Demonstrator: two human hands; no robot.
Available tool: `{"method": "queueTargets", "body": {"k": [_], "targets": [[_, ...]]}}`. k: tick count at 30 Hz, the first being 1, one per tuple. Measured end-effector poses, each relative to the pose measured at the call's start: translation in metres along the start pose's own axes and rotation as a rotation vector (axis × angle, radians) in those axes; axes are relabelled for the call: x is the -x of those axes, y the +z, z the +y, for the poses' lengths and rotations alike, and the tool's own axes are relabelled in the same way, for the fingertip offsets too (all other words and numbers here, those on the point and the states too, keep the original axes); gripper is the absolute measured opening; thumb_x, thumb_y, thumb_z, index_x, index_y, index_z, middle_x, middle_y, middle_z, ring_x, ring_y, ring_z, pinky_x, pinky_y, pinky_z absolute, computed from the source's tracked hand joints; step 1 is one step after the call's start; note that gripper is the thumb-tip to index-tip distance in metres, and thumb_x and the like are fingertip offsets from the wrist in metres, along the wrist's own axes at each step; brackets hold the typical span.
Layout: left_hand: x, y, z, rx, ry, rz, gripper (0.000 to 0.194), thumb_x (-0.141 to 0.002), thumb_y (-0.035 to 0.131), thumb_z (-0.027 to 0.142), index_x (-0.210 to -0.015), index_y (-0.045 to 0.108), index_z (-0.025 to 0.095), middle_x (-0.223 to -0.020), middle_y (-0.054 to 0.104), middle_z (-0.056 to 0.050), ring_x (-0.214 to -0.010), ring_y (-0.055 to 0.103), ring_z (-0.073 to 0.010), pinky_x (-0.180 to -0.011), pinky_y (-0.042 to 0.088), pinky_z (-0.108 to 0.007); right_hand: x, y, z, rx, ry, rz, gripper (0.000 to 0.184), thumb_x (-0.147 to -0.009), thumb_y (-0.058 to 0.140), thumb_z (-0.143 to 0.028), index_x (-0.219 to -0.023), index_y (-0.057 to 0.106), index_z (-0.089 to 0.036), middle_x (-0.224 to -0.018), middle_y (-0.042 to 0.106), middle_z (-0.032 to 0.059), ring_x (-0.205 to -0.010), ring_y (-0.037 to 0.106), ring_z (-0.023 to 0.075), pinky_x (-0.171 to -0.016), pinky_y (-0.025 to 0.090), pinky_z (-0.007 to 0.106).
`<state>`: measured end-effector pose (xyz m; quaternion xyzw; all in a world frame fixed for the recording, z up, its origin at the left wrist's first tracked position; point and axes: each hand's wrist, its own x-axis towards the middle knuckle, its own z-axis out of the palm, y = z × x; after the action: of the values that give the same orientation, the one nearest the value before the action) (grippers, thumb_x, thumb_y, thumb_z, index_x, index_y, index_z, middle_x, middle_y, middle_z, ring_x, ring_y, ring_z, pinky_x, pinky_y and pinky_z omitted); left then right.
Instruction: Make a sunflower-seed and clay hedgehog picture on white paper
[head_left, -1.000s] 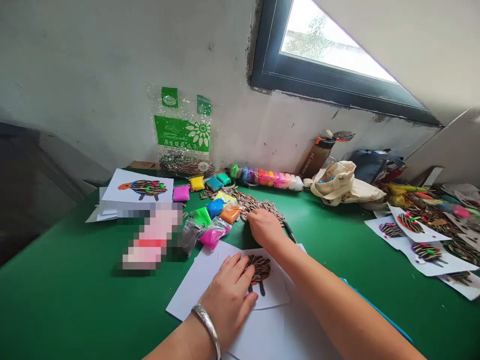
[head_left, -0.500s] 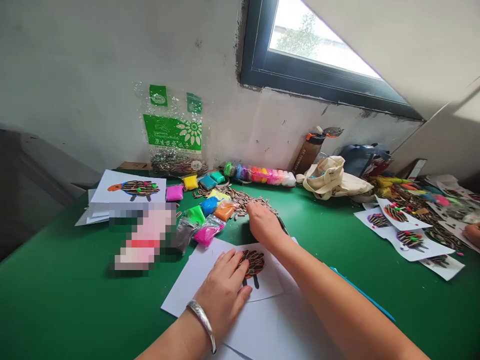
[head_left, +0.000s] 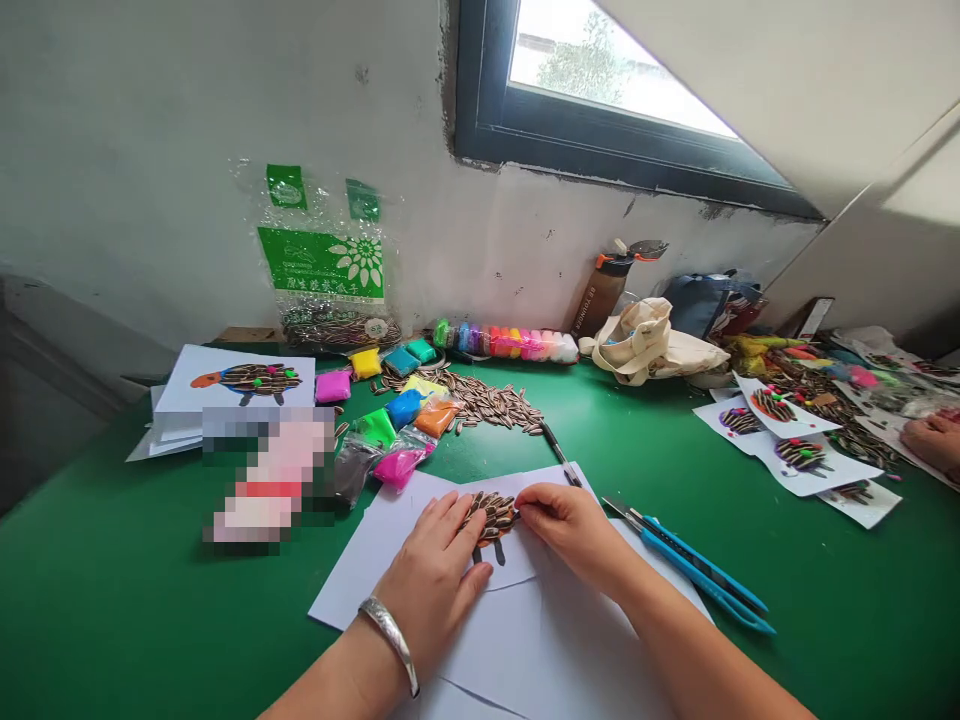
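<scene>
My left hand [head_left: 442, 565], a silver bangle at its wrist, lies flat with fingers spread on a sheet of white paper [head_left: 517, 570]. Its fingertips touch the left side of an animal picture [head_left: 491, 515], whose orange body is covered in striped sunflower seeds above dark legs. At the picture's right edge, my right hand [head_left: 559, 520] is closed in a pinch on what looks like a sunflower seed, mostly hidden by the fingers. More white sheets lie underneath. Beyond the paper spreads a pile of loose sunflower seeds [head_left: 495, 400].
A black pen [head_left: 559, 452], a cutter knife [head_left: 675, 560] and blue tweezers [head_left: 739, 610] lie right of the paper. Coloured clay packets [head_left: 405, 408] and a seed bag [head_left: 330, 270] stand left. Finished pictures [head_left: 802, 460] and another person's hand [head_left: 934, 437] are at right.
My right hand has come back from the seed pile to the picture's right edge, uncovering the pen and the cutter knife. My left hand stays on the paper. The view has shifted slightly.
</scene>
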<state>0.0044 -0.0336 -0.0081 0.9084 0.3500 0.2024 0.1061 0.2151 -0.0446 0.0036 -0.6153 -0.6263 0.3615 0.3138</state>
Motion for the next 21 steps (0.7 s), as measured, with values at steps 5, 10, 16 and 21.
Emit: {"method": "queueTargets", "body": {"k": [5,10,16,21], "targets": [[-0.001,-0.001,0.000,-0.018,0.004,-0.012,0.041,-0.085,0.052,0.022,-0.125,0.054,0.013,-0.132,0.053,-0.014,-0.125,0.044,-0.0314,-0.102,0.040,-0.053,-0.003,0.005,0.002,0.079,-0.041,0.085,0.020,-0.083,0.046,-0.020,-0.077,0.066,-0.019,-0.069,0.063,-0.0001,-0.065,0.055,0.0132,-0.060,0.041,0.021],[-0.001,-0.002,0.000,-0.020,0.003,0.000,0.041,-0.085,0.052,0.024,-0.125,0.054,0.015,-0.132,0.054,-0.012,-0.124,0.045,-0.0308,-0.101,0.041,-0.052,-0.002,0.011,0.001,0.220,-0.106,0.136,0.018,-0.084,0.044,-0.016,-0.076,0.060,-0.019,-0.070,0.062,0.0003,-0.065,0.054,0.0136,-0.060,0.039,0.022],[-0.001,0.001,0.000,-0.020,0.002,0.019,0.040,-0.085,0.053,0.024,-0.124,0.056,0.015,-0.131,0.054,-0.012,-0.124,0.046,-0.0314,-0.101,0.041,-0.052,-0.003,0.013,-0.004,0.310,-0.108,0.105,0.016,-0.086,0.040,-0.015,-0.074,0.050,-0.019,-0.068,0.057,-0.0005,-0.063,0.049,0.0132,-0.058,0.036,0.022],[0.000,0.002,-0.001,-0.019,0.005,0.022,0.040,-0.085,0.052,0.026,-0.124,0.056,0.017,-0.132,0.054,-0.011,-0.124,0.045,-0.0310,-0.101,0.041,-0.052,-0.005,0.011,-0.008,0.360,-0.082,0.041,0.014,-0.082,0.042,-0.012,-0.073,0.050,-0.019,-0.068,0.058,-0.0008,-0.062,0.050,0.0129,-0.058,0.034,0.022]]}}
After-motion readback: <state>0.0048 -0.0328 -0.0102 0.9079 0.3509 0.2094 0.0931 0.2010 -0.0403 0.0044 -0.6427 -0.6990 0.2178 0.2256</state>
